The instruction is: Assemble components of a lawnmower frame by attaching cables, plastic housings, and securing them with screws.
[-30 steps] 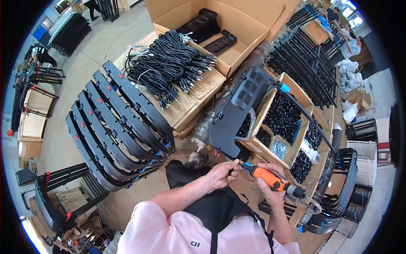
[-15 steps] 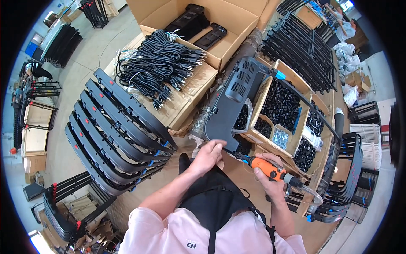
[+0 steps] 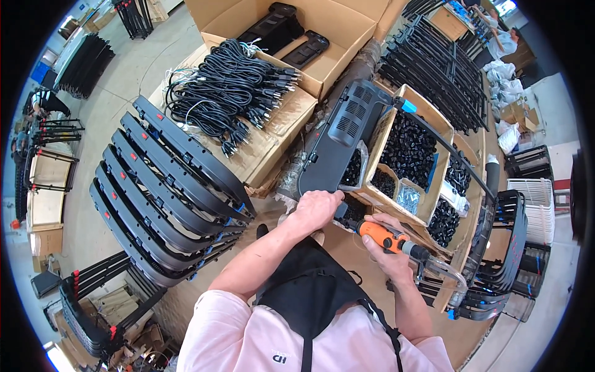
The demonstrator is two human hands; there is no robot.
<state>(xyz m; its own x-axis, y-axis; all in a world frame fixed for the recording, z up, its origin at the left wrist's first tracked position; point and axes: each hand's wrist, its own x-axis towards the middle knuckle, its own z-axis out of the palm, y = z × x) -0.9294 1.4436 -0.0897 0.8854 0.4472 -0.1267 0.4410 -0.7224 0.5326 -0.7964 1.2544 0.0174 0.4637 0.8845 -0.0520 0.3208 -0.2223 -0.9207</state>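
I see an orange-and-black power screwdriver (image 3: 385,237), a black vented panel (image 3: 339,139), black cables (image 3: 230,92) on tan cardboard (image 3: 273,139), and my pink shirt (image 3: 248,341) at the frame's bottom.

Brightly and evenly lit by daylight, strongest toward the upper right corner near the pale sacks (image 3: 505,65), with only soft, short shadows under the curved black plastic panels with red tabs (image 3: 167,180) on the grey concrete floor (image 3: 118,87). Sharp in the middle, where the orange-handled powered screwdriver (image 3: 384,237) and the long black vented plastic housing (image 3: 339,139) read crisply; softer and strongly bent toward the round black fisheye rim. No harsh glare, only slight sheen on the glossy black parts.
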